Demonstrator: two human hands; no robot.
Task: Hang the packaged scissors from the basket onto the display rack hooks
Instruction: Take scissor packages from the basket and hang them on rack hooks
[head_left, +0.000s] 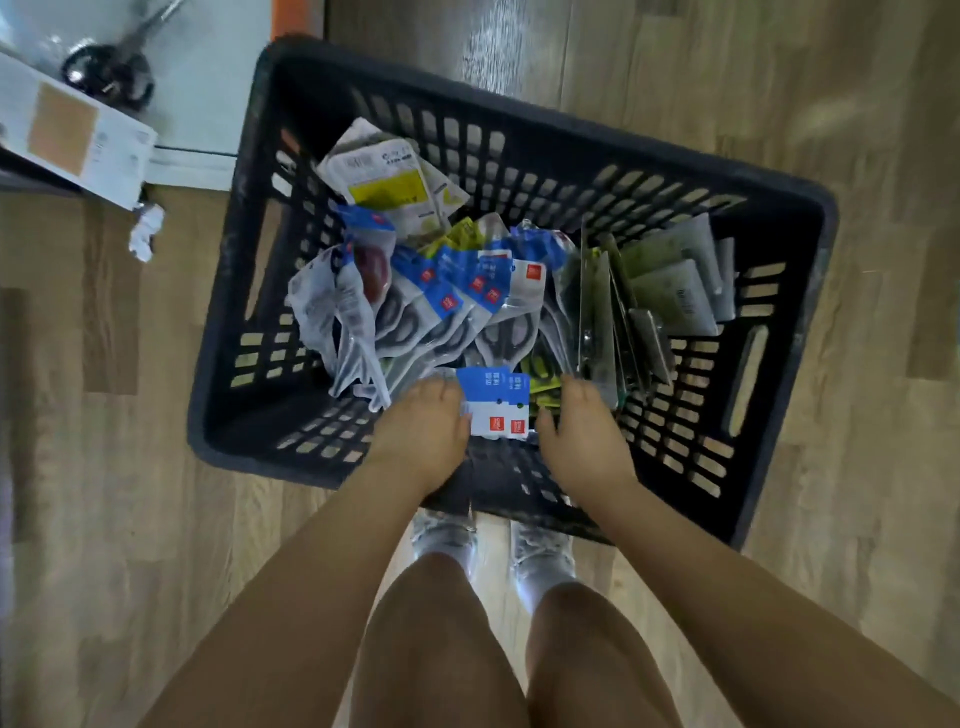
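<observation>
Down inside the black slotted plastic basket (769, 218) on the wooden floor (78, 467), I have both hands at a small bundle of blue-and-white carded scissor packs (496, 402) near the basket's near wall. My left hand (423, 431) curls its fingers over the bundle's left edge; my right hand (579, 434) reaches in at the right edge, fingers bent downward, though I cannot tell whether they actually grip the packs or only touch them. Beyond the hands, more clear-bagged scissors with blue headers (457, 296) lie fanned across the middle, with yellow-labelled packs (395, 182) behind and grey-green sleeves (670, 291) to the right. I judge the packs light, slick and floppy in the film, stiffer at the card header, so that is where to take hold. Each header carries a red square logo; the print is too blurred to read.
</observation>
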